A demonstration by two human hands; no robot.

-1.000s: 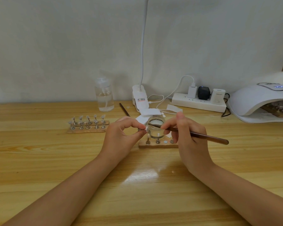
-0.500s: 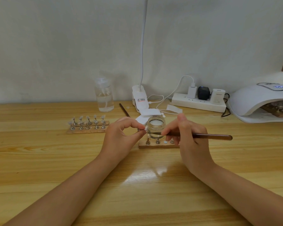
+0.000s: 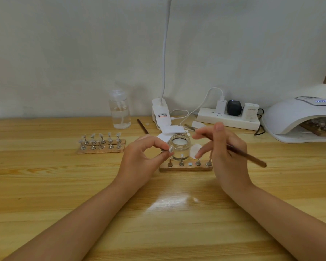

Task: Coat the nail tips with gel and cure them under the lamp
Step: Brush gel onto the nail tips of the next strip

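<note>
My left hand (image 3: 142, 157) pinches a small metal peg with a clear nail tip (image 3: 170, 149) on its end, just left of the open glass gel jar (image 3: 179, 148). My right hand (image 3: 224, 153) holds a thin brown brush (image 3: 247, 156), its bristle end raised behind and to the right of the jar, its handle slanting down to the right. In front of the jar lies a wooden holder (image 3: 185, 167) with several metal pegs and one bare slot. At the far right stands the white curing lamp (image 3: 299, 117), with another holder of tips (image 3: 320, 129) inside it.
A second wooden holder with several tipped pegs (image 3: 101, 143) sits at the left. Behind it stands a clear pump bottle (image 3: 120, 110). A clip lamp (image 3: 161, 115), white pads (image 3: 172, 129), a spare brush (image 3: 142, 126) and a power strip (image 3: 229, 118) line the back of the wooden table (image 3: 158, 213).
My right hand has lifted the brush away from the jar's mouth, up and to the right, and its fingers have spread. My left hand stays put with the nail tip.
</note>
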